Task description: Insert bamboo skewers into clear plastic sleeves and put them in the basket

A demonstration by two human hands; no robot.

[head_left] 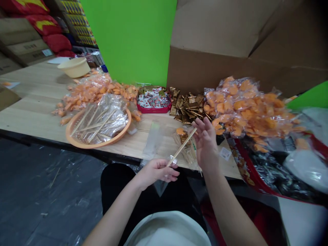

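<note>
A pair of thin wooden sticks slants between my two hands above the table's front edge. My left hand is closed around their lower end, together with the mouth of a clear plastic bag that hangs below. The fingers of my right hand are loosely curled at the sticks' upper end. Beneath my right hand lies a bundle of more wooden sticks, beside an orange piece and a gold packet. Flat clear bags rest to the left of them.
An orange basket on the left contains bagged sticks. Bagged orange pieces are piled left and right. Between them stand a pink tray of small packets and gold packets. A red-edged container holds dark packets.
</note>
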